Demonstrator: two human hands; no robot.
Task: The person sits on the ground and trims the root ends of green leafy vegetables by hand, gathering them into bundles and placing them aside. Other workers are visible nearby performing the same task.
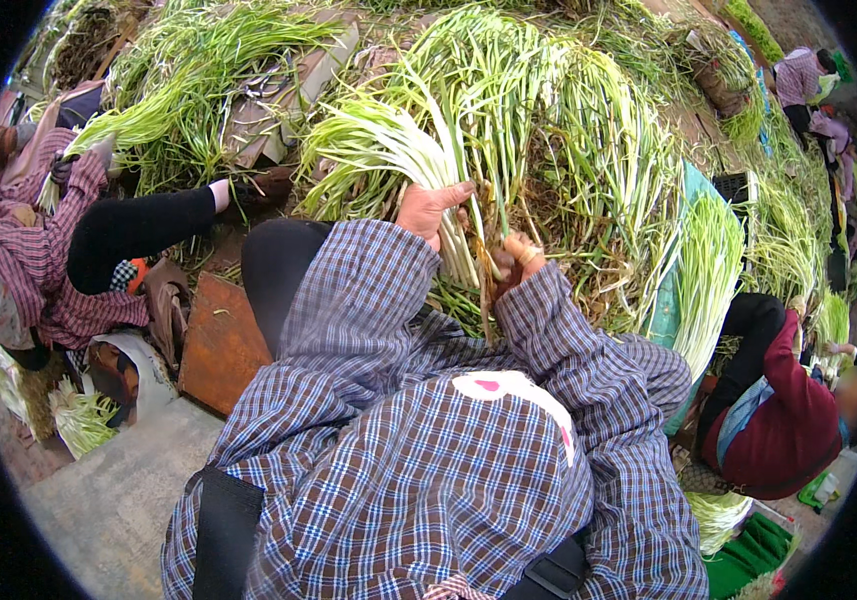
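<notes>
My left hand (pixel 425 213) is closed around a bundle of pale green-and-white leafy stalks (pixel 406 146), the white ends pointing down below the fist and the leaves fanning up to the left. Just right of it, my right hand (pixel 522 259) has its fingers bent at some stalks with brown, withered outer leaves (pixel 485 277); its fingertips are partly hidden, so what it grips is unclear. Beyond both hands lies a large heap of the same long green stalks (pixel 548 112), with brown, dirty ends showing in its middle.
A finished-looking row of stalks (pixel 710 255) lies on a teal sheet (pixel 668 292) at my right. A co-worker in a striped shirt (pixel 45 217) sits at left, holding stalks; another in a dark red top (pixel 781 405) sits at right. A rusty brown board (pixel 222 341) stands at my left.
</notes>
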